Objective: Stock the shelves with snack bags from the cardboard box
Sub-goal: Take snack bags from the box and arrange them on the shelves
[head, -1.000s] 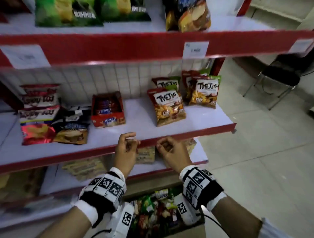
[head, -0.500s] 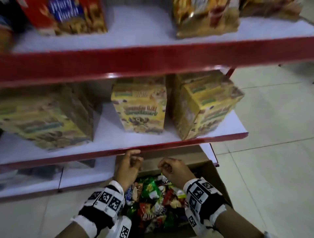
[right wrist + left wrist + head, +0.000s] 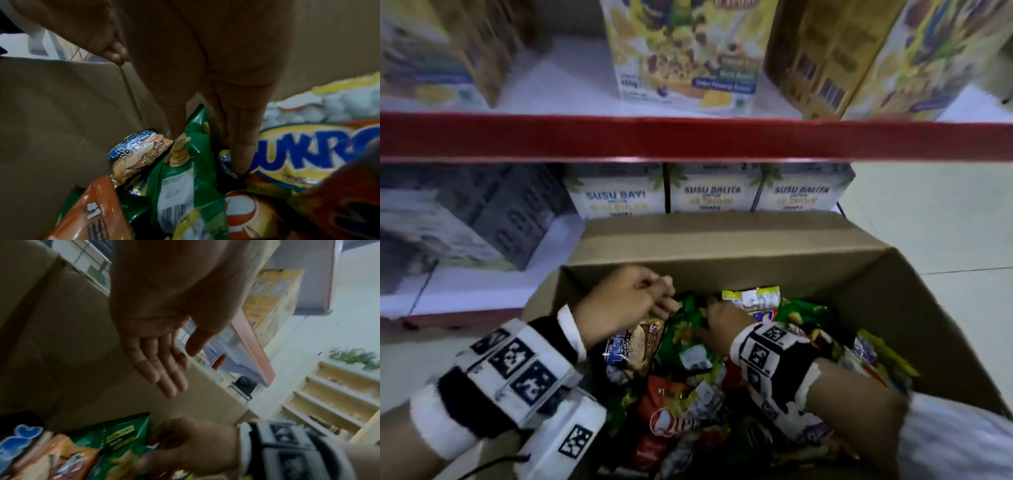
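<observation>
The open cardboard box (image 3: 722,246) stands on the floor in front of the shelves, full of mixed snack bags. My right hand (image 3: 717,315) reaches into it. Its thumb lies on the front of a green snack bag (image 3: 185,170) and its fingers (image 3: 240,146) go down behind the bag's top edge, pinching it. My left hand (image 3: 664,305) hovers just left of it over the bags. Its fingers (image 3: 164,369) are straight and hold nothing. The green bag (image 3: 685,329) leans between a blue-and-brown wafer pack (image 3: 633,346) and a yellow bag (image 3: 308,154).
A red-edged shelf (image 3: 688,137) carries cereal boxes (image 3: 685,58) right above the box. Under it, white milk cartons (image 3: 710,195) stand behind the box's far flap. White tiled floor (image 3: 945,222) lies to the right. A red bag (image 3: 671,421) sits nearer me in the box.
The head view has dropped from the upper shelves to the box. Both hands came down from the shelf edge into the box, and the right hand has taken hold of the green bag.
</observation>
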